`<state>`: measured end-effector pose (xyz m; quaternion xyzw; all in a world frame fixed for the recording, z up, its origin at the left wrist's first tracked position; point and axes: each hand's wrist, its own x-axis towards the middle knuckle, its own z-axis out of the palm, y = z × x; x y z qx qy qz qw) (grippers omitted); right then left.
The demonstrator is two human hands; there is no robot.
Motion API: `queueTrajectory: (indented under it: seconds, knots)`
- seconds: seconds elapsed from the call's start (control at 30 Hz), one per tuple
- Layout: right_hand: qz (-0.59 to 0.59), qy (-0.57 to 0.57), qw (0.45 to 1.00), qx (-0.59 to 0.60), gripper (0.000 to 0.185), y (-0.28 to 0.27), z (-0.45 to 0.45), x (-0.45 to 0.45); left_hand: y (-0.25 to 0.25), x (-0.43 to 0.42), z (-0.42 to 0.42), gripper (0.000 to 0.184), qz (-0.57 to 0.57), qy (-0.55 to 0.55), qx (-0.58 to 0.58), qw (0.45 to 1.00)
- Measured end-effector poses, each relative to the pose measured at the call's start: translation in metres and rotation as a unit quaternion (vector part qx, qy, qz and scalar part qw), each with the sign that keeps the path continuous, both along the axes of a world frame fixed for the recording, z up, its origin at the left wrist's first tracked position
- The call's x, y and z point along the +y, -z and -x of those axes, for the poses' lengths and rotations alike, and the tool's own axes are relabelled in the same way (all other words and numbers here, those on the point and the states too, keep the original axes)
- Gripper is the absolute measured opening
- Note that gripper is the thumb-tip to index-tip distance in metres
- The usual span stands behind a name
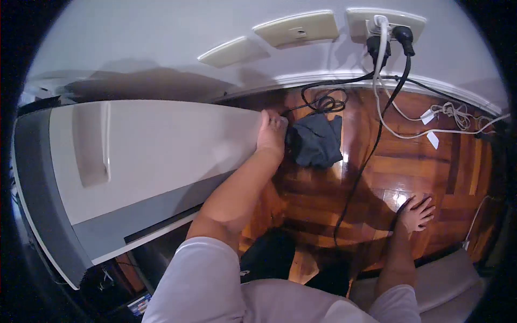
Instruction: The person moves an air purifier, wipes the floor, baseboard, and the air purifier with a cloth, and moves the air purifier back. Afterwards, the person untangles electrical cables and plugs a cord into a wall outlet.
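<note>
L hand lay on appliance end; couldn't tell grip, fingers part-hidden. R hand spread flat on floor, held nil. Cloth lay beside L hand, nr cord; firm R brace seemed advisable.

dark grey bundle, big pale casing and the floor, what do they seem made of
Dark grey bundle: probably fabric, matte, judging by its soft folds.
Pale casing: likely moulded plastic, satin, given its smooth surface and recessed hollow.
Floor: seemingly varnished wood, glossy, from its brown parquet pattern and bright reflections.
</note>
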<state>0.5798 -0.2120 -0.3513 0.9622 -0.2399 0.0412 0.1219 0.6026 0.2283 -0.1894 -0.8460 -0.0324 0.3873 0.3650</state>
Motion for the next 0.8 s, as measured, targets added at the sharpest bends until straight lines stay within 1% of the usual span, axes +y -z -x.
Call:
queueTrajectory:
  seconds: [0.03,0.17,0.23,0.37,0.47,0.53,0.57,0.63,0.73,0.77,0.8]
  knots:
    - [0.001,0.006,1.0,0.015,0.06,0.0,0.0,-0.001,0.001,0.002,0.007,0.055,0.021,0.025,-0.078,0.996]
    - [0.003,0.005,0.999,0.033,0.061,-0.004,0.0,0.001,-0.008,-0.002,0.007,0.052,0.028,0.019,-0.049,0.998]
    - [0.003,0.001,1.0,0.029,0.061,-0.005,0.001,0.002,-0.004,-0.002,0.016,0.051,0.002,0.059,-0.053,0.997]
    - [0.01,-0.004,1.0,0.029,0.06,-0.004,0.0,0.0,-0.011,-0.015,0.027,0.051,-0.016,0.069,-0.008,0.997]
    - [0.005,-0.013,1.0,0.009,0.059,-0.003,0.0,0.0,-0.011,-0.019,0.039,0.051,-0.01,0.073,-0.01,0.997]
    - [0.003,-0.013,1.0,0.011,0.059,-0.004,0.0,0.002,-0.012,-0.021,0.046,0.052,0.016,0.076,0.04,0.996]
    - [0.005,-0.011,1.0,0.012,0.059,-0.006,0.0,0.003,-0.011,-0.022,0.05,0.052,0.014,0.075,0.04,0.996]
    - [-0.002,0.0,1.0,0.026,0.059,-0.005,0.0,0.002,-0.009,-0.026,0.058,0.052,-0.017,0.095,-0.007,0.995]
    - [-0.011,0.012,0.999,0.035,0.058,-0.003,0.0,0.001,-0.012,-0.031,0.063,0.051,-0.023,0.1,0.007,0.995]
    - [-0.014,0.013,0.999,0.031,0.058,-0.004,0.001,0.002,-0.011,-0.031,0.064,0.051,-0.023,0.1,0.006,0.995]
    - [-0.014,0.011,0.999,0.03,0.058,-0.005,0.0,0.003,-0.009,-0.029,0.065,0.05,0.008,0.086,0.002,0.996]
